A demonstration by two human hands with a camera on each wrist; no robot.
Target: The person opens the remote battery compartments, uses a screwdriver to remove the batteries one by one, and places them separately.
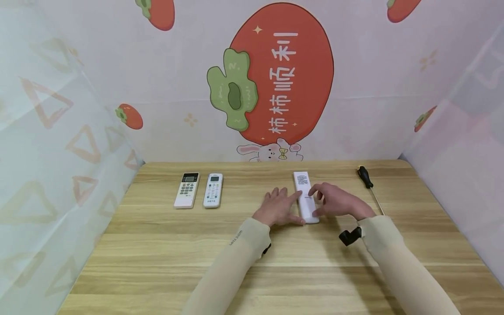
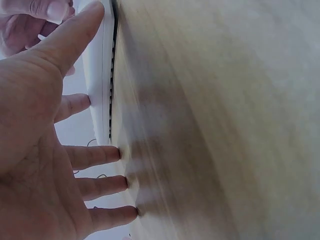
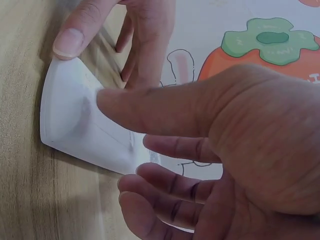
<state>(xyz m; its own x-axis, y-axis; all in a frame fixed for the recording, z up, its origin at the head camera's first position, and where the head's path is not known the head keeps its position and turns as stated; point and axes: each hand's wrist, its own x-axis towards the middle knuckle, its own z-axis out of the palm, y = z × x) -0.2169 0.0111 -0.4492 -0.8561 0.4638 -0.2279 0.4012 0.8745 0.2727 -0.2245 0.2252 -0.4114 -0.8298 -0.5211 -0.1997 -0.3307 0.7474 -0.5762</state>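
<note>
A white remote control (image 1: 307, 202) lies on the table with its plain back up and a printed label near its far end. My left hand (image 1: 277, 207) is spread at its left side, thumb at the near corner and index finger against the edge. In the left wrist view, the left hand's other fingertips (image 2: 114, 153) rest on the wood. Over the remote's right side, my right hand (image 1: 337, 202) has its thumb (image 3: 117, 102) and index finger at the back surface. The right hand's remaining fingers are bent beside the remote, holding nothing.
Two more remotes, a cream one (image 1: 187, 190) and a white one (image 1: 213, 190), lie face up at the back left. A screwdriver with a black handle (image 1: 365, 176) lies right of my right hand. Printed cloth walls (image 1: 189, 87) enclose the wooden table (image 1: 157, 262).
</note>
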